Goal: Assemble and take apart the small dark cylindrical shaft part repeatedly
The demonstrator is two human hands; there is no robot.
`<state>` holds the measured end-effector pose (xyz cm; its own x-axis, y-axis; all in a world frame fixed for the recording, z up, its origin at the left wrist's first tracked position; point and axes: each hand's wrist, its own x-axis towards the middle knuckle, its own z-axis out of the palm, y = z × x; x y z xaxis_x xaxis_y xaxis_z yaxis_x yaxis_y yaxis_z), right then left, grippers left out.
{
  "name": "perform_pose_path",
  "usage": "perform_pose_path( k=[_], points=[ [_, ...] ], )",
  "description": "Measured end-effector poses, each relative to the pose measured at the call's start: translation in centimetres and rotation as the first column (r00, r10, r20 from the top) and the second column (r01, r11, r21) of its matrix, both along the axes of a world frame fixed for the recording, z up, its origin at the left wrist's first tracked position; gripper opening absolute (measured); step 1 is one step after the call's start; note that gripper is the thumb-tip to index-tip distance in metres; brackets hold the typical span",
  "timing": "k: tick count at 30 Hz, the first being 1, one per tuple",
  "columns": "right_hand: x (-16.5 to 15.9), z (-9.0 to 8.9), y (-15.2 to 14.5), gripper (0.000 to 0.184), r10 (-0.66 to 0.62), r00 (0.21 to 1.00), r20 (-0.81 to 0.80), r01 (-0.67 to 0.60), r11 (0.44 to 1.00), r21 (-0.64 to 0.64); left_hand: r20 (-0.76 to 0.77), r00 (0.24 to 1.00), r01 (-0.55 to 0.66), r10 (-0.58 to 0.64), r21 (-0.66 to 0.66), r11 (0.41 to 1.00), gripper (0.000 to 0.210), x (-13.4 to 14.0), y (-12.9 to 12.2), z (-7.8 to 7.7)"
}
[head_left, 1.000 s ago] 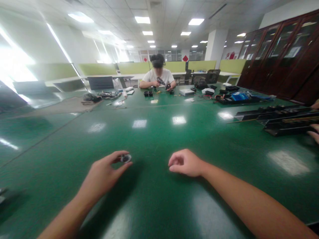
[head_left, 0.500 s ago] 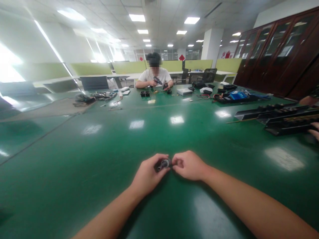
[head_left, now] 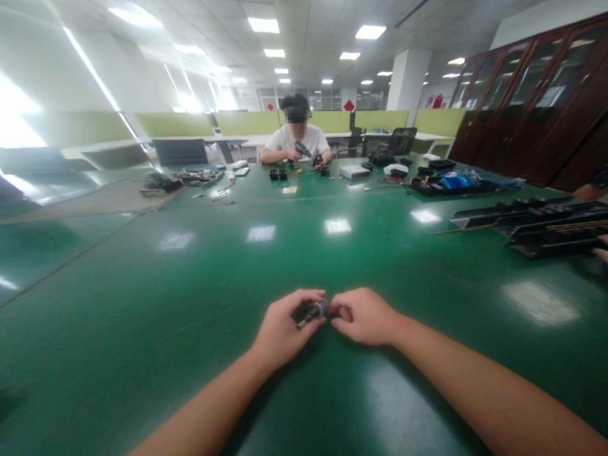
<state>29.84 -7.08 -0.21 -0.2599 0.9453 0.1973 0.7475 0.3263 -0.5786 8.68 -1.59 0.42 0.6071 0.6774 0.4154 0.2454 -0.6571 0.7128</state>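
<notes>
My left hand (head_left: 285, 326) curls around a small dark metal shaft with a round collar (head_left: 313, 311), thumb below and fingers above its round end. The narrow tip of the shaft points down and left, toward my left palm. Against the right side of the round collar, my right hand (head_left: 363, 315) has its fingers bent and pinched together. Its fingertips partly hide that end of the part. Both hands are low over the green tabletop (head_left: 204, 278).
Across the table a person (head_left: 297, 136) holds a power drill (head_left: 303, 149). Black metal channels (head_left: 541, 237) lie at the right, near another person's hand (head_left: 602, 248). A blue bundle (head_left: 458, 180), a white box (head_left: 354, 171) and assorted parts (head_left: 202, 175) lie along the far side.
The metal shaft has tilted, so its narrow tip now points further down and more of its length shows. Both hands stay in nearly the same place.
</notes>
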Motion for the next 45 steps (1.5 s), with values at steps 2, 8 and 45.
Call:
perform_pose_path(
  k=[2,8,45],
  points=[
    [0.0,0.1,0.0,0.012,0.001,1.000,0.001,-0.001,1.000,-0.006,-0.001,1.000,-0.011,0.011,-0.025,1.000,0.025,0.1,-0.2,0.2],
    [0.1,0.3,0.0,0.012,0.025,1.000,0.016,-0.025,1.000,-0.009,-0.053,0.997,-0.067,0.062,-0.088,0.994,0.024,0.3,-0.3,0.8],
    [-0.5,1.9,-0.9,0.013,-0.074,0.997,0.019,0.076,0.982,-0.173,-0.044,0.988,-0.151,0.149,-0.038,0.988,0.024,0.4,-0.2,0.9]
  ],
)
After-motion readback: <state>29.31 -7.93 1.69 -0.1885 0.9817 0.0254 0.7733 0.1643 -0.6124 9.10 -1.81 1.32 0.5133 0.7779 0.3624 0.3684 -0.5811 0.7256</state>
